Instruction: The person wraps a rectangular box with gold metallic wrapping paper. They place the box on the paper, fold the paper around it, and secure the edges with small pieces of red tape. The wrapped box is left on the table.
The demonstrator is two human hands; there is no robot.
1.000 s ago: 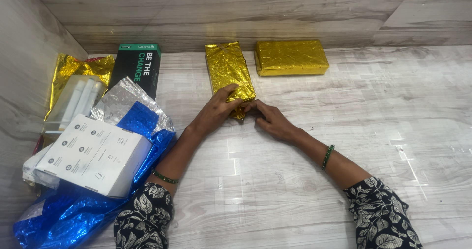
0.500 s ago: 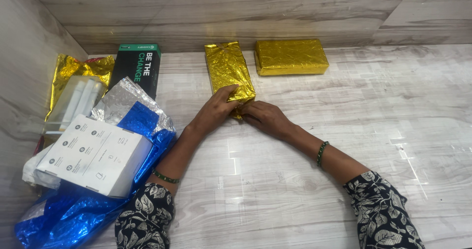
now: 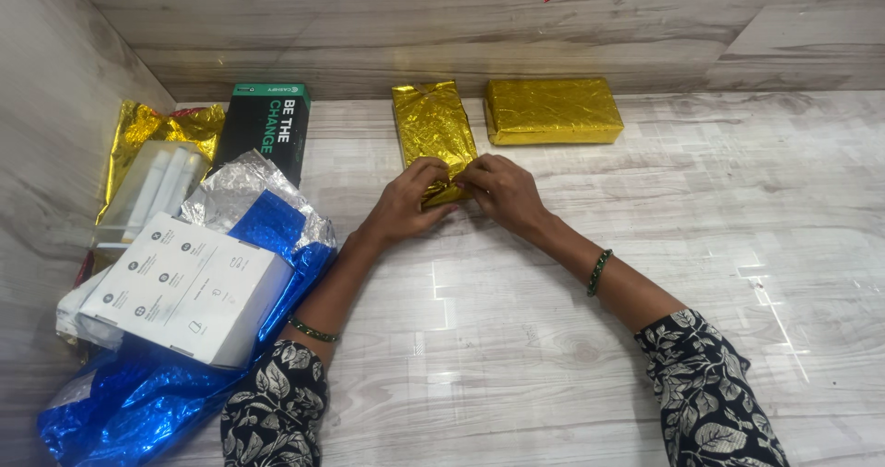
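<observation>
A box wrapped in crinkled gold foil (image 3: 427, 122) lies lengthwise on the pale wood-look surface, its near end toward me. My left hand (image 3: 403, 206) presses on that near end, fingers curled over the foil. My right hand (image 3: 501, 190) meets it from the right, fingertips pinching the folded foil flap at the same end. Both hands cover the near end, so the fold itself is hidden. A second gold-wrapped box (image 3: 552, 111) lies crosswise just to the right, against the back wall.
At the left stand a black box with a green end (image 3: 267, 124), a white box (image 3: 184, 287) on blue foil sheets (image 3: 138, 393), silver foil (image 3: 230, 186), gold foil (image 3: 152, 126) and a clear packet of white rolls (image 3: 157, 186). Walls close the back and left.
My right hand slid up from the surface onto the near end of the gold-wrapped box and now meets my left hand there. The view shifted slightly.
</observation>
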